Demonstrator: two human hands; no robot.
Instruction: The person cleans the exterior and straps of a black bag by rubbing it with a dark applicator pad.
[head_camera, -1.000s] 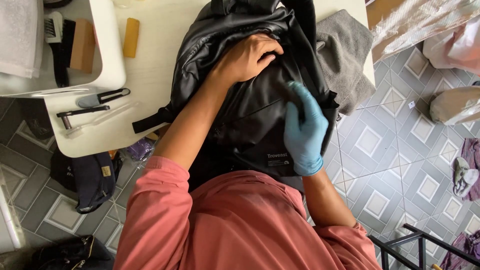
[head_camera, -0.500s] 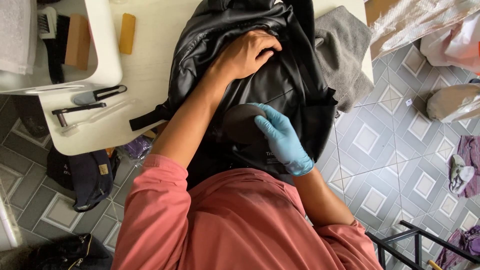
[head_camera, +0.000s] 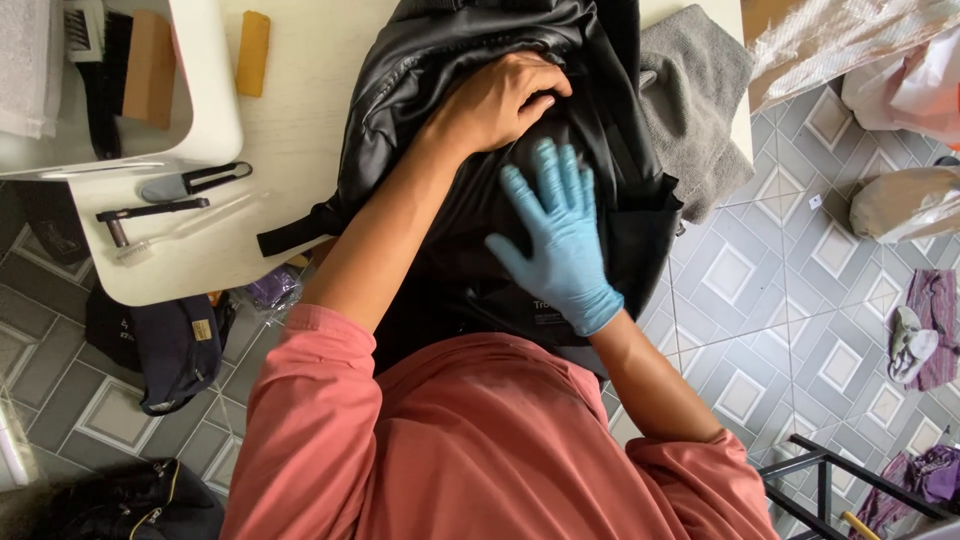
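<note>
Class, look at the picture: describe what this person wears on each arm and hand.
The right hand wears a light blue disposable glove that ends at the wrist. The left hand is bare, with no glove. Both arms have salmon-red sleeves pushed up near the elbows, forearms uncovered.

A salmon-pink short-sleeved shirt, a light-blue glove on the right hand (head_camera: 560, 240), left hand (head_camera: 500, 100) bare.

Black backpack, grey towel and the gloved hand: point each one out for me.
black backpack (head_camera: 430, 90), head view, on its shiny upper left panel.
grey towel (head_camera: 695, 100), head view, on the middle of the folded cloth.
right hand (head_camera: 560, 235), head view, on the back of the blue glove.
</note>
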